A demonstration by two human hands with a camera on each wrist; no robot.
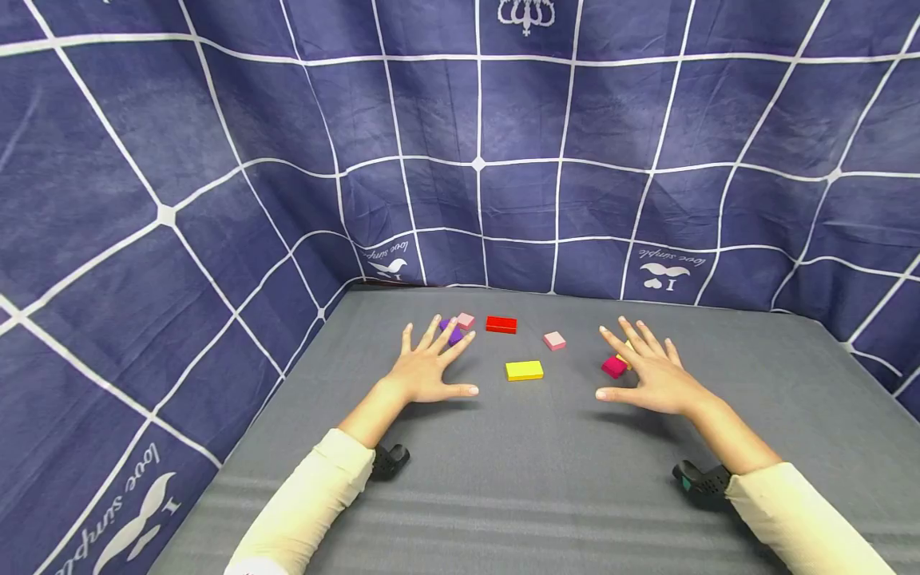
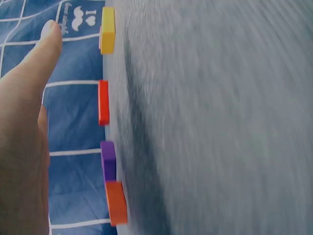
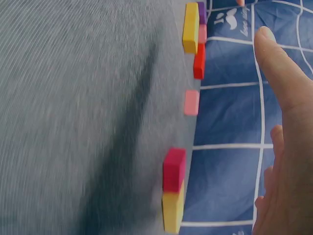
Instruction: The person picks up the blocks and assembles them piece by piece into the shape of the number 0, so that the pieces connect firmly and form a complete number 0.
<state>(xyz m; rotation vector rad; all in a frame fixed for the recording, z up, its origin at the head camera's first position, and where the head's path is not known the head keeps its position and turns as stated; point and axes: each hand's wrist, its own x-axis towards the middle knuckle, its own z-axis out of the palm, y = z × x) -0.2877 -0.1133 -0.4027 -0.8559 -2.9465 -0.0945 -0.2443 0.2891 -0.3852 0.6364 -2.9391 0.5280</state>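
Currently left hand and right hand hover empty, fingers spread, yellow block beyond and between the thumbs; level, steady fingers should avoid knocking it.

Blue cloth — white-gridded; grey tabletop

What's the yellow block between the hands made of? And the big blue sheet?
Yellow block: perhaps painted wood or foam, smooth-looking and matte, with crisp edges; I can't tell which. Blue sheet: probably thin fabric, dull, with soft folds.
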